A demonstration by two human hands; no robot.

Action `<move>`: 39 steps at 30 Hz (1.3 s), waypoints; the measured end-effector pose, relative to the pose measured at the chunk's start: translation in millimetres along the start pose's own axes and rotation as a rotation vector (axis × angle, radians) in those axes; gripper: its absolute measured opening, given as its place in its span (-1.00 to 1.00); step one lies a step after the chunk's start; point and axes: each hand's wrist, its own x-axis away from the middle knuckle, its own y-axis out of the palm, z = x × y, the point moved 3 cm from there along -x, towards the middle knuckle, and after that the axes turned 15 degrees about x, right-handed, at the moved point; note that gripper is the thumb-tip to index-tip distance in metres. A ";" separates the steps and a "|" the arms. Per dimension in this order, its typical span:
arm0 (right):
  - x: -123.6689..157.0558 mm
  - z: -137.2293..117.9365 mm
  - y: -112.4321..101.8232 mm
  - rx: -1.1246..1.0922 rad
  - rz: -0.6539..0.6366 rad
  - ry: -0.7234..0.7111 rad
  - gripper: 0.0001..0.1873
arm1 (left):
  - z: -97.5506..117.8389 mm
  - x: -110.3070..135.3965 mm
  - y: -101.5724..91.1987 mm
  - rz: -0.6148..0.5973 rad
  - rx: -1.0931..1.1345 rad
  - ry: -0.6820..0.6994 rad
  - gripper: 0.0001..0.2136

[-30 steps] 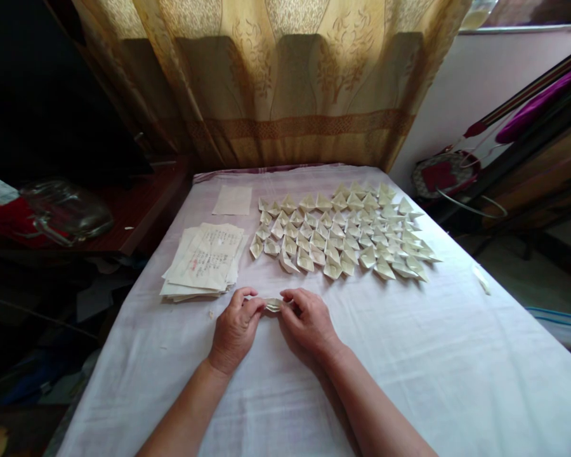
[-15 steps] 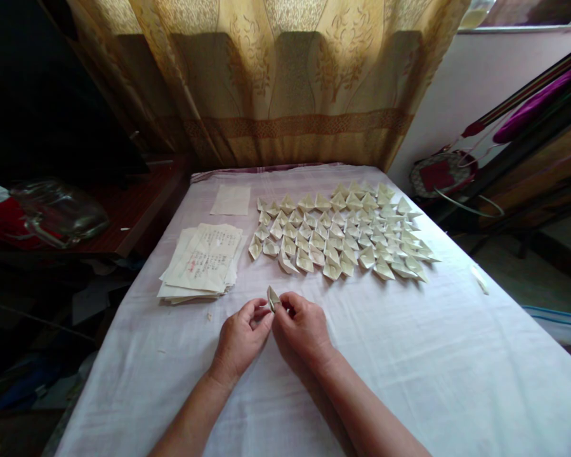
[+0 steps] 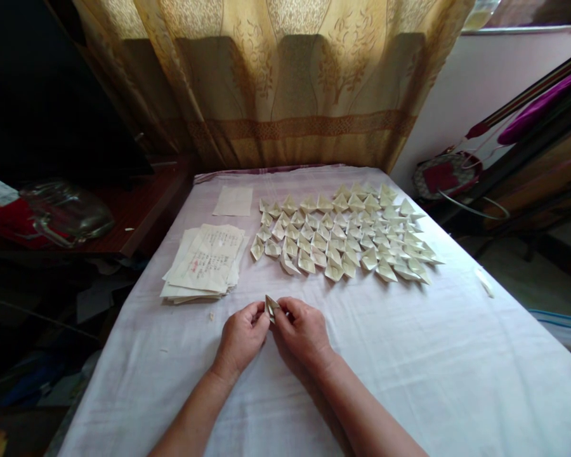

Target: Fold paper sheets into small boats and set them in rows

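The left hand [image 3: 240,339] and right hand [image 3: 302,330] meet low over the white-clothed worktop [image 3: 433,355]. The fingers [image 3: 259,313] of both hands are drawn narrow, pinching a small folded paper [image 3: 271,306] that stands up between them, just clear of the cloth. Beyond the fingers and a little to their right lie rows of finished folded pieces [image 3: 342,231]. Beyond and to the left of the fingers sits a stack of written sheets [image 3: 204,260], and farther off a single blank sheet [image 3: 233,200].
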 end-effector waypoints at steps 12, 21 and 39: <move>-0.8 0.0 -5.3 0.184 -0.019 0.038 -0.82 | 18.6 -1.0 2.8 0.061 -0.372 -0.018 -0.85; -3.7 -0.6 -6.1 0.307 -0.084 0.086 -0.84 | 21.9 -6.6 0.7 0.031 -0.480 -0.045 -0.85; -7.7 8.3 -12.7 0.056 -0.066 0.153 -0.78 | -0.4 -20.9 -13.4 -0.063 0.091 -0.254 -0.69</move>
